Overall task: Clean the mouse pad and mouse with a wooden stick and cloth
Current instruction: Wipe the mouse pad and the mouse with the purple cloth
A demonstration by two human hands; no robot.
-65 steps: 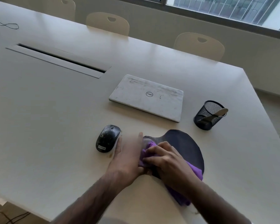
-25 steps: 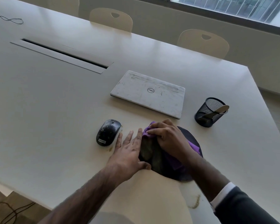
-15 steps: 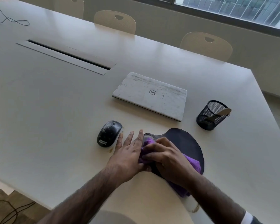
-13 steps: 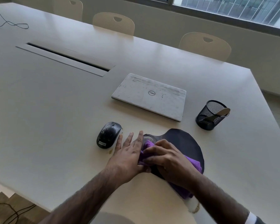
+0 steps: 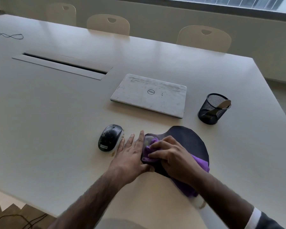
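Your right hand (image 5: pixel 173 160) presses the bunched purple cloth (image 5: pixel 200 164) onto the dark mouse pad (image 5: pixel 188 138), while your left hand (image 5: pixel 130 156) lies flat, fingers spread, at the pad's left edge. The mouse (image 5: pixel 110 137) sits just beside that hand; the closed laptop (image 5: pixel 149 95) and the mesh cup (image 5: pixel 211 109) with the wooden stick (image 5: pixel 223 104) stand beyond.

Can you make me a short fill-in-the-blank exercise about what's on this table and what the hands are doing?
1. The right hand presses a ____ cloth onto the mouse pad.
2. The left hand lies flat between the pad and the ____.
3. The laptop lid is ____.
4. The wooden stick stands in a black mesh ____.

Missing words: purple; mouse; closed; cup
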